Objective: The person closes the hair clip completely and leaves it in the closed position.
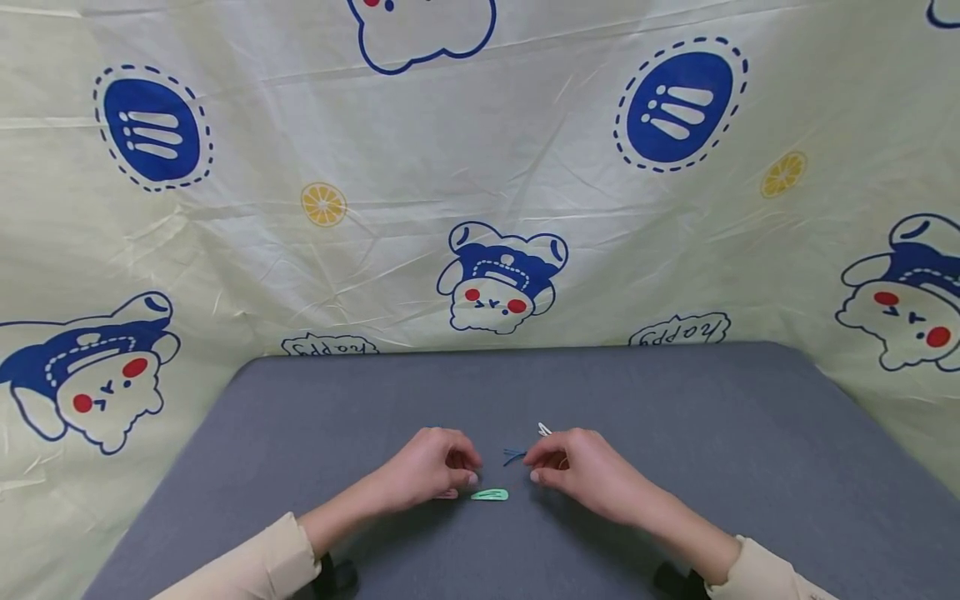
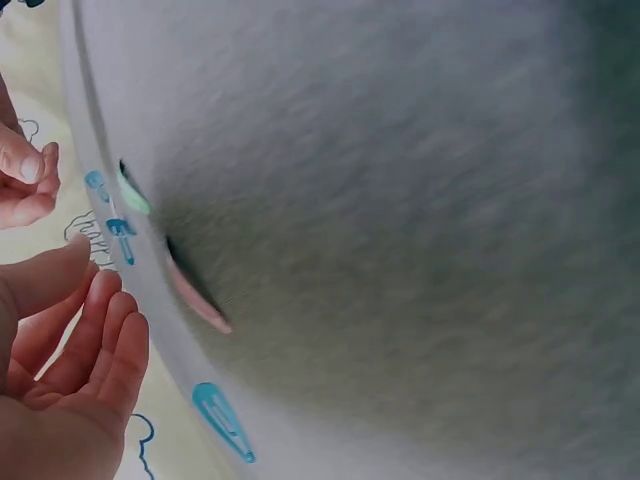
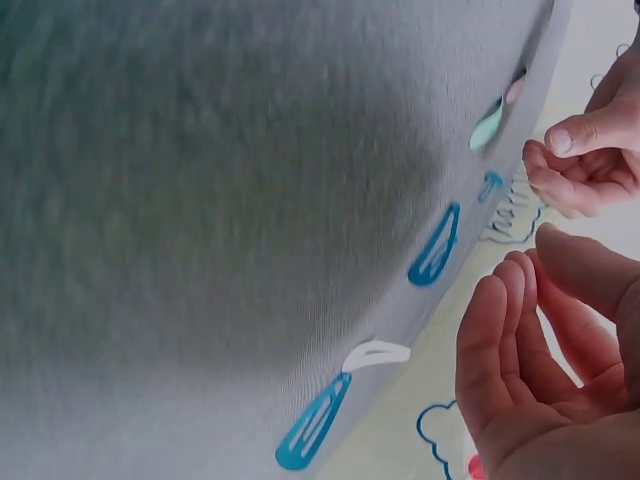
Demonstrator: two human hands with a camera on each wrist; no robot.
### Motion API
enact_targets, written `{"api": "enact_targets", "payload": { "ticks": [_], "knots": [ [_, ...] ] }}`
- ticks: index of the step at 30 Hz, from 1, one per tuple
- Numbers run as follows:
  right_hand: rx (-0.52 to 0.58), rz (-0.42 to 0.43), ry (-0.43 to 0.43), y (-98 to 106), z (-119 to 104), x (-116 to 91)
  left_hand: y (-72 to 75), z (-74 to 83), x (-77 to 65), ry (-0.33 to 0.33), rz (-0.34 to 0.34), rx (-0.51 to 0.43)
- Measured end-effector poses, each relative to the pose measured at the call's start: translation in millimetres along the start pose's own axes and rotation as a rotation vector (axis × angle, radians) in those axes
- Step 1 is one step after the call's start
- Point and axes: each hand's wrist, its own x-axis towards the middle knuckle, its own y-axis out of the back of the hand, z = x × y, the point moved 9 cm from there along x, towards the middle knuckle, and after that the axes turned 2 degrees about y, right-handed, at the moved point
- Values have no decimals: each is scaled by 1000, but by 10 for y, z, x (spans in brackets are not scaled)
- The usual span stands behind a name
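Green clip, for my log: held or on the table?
On the table: wrist views show the green clip lying clear of the fingers.

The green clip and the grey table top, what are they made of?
The green clip looks like thin metal with a smooth, even coat of colour, though it could be plastic. The grey table top seems covered in fabric: it looks dull, with a fine woven texture in the right wrist view.

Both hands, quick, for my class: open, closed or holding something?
Left hand: open, loosely curled, holding nothing.
Right hand: open, loosely curled, holding nothing.
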Motion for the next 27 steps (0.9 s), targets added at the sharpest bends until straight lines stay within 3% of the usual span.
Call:
{"api": "enact_targets", "payload": {
  "ticks": [8, 15, 27],
  "knots": [
    [-70, 69, -38, 114, 97, 40, 38, 64, 133, -36, 36, 55],
    [-106, 67, -22, 68, 118, 115, -8, -33, 237, 32, -1, -20],
    [-135, 24, 4, -32, 156, 263, -90, -161, 300, 111, -24, -53]
  ]
}}
